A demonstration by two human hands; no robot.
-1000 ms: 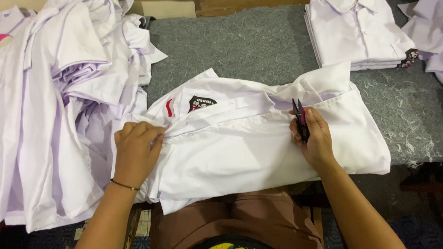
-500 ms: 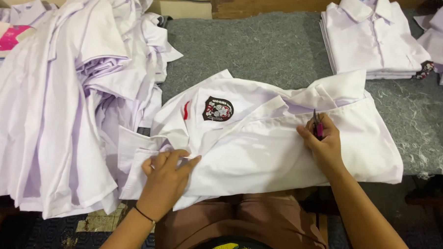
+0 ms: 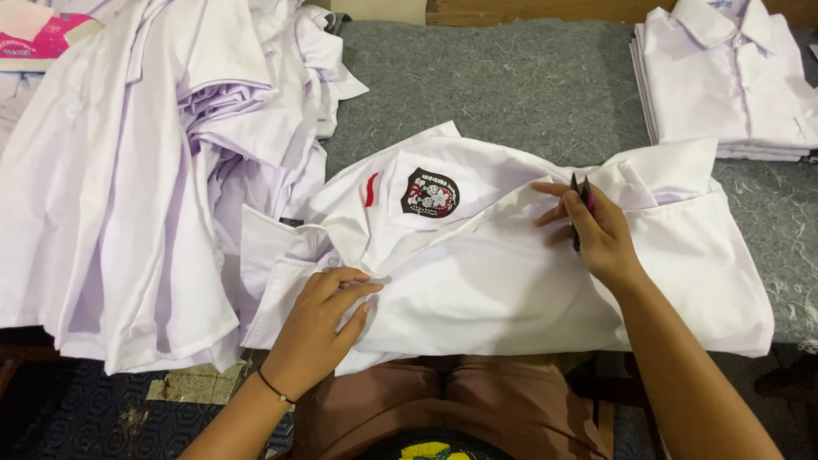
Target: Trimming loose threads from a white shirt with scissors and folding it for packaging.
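A white shirt (image 3: 516, 279) lies spread on the grey felt table (image 3: 514, 89) right in front of me, with a dark embroidered badge (image 3: 430, 193) and a small red stripe on its sleeve. My left hand (image 3: 320, 322) presses flat on the shirt's lower left part near the cuff. My right hand (image 3: 595, 232) rests on the shirt's middle fold and holds a small dark thread snipper (image 3: 577, 192), its tips pointing up away from me.
A big loose heap of white shirts (image 3: 149, 157) covers the table's left side and hangs over the edge. A neat folded stack of shirts (image 3: 731, 87) sits at the back right. A pink and white box (image 3: 40, 36) lies at the far left.
The left hand slid down and left along the shirt, then pressed flat. The sleeve badge came into full view. The right hand with the snipper stayed on the fold.
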